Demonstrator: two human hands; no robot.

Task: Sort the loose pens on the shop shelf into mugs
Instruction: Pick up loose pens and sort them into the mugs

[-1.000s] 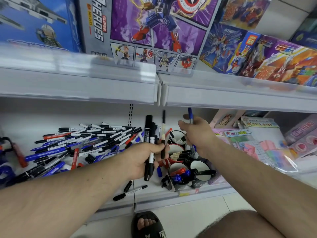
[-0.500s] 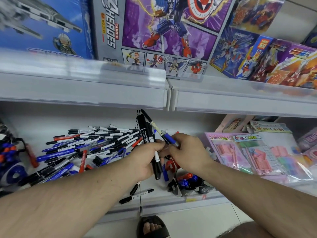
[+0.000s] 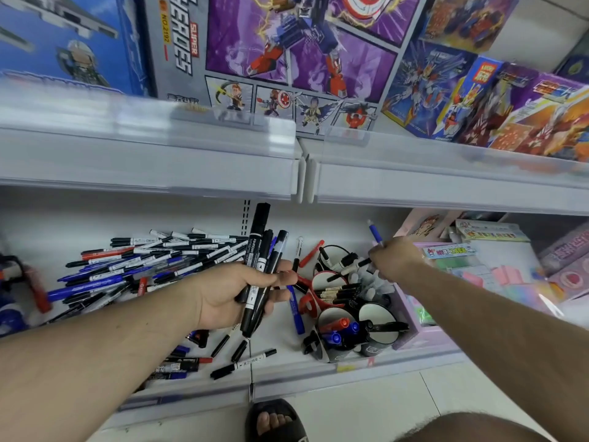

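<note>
left hand (image 3: pixel 236 298) gripping bundle of black plastic markers (image 3: pixel 259 269) | right hand (image 3: pixel 393 258) pinching slim blue-capped pen (image 3: pixel 374 234) above cluster of black mugs (image 3: pixel 353 301) at 3 o'clock | light, stiff, slick barrels, best pinched mid-barrel

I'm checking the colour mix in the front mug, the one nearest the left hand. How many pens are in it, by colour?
red pen: 1
blue pens: 2
Total: 3 in the front mug
</note>
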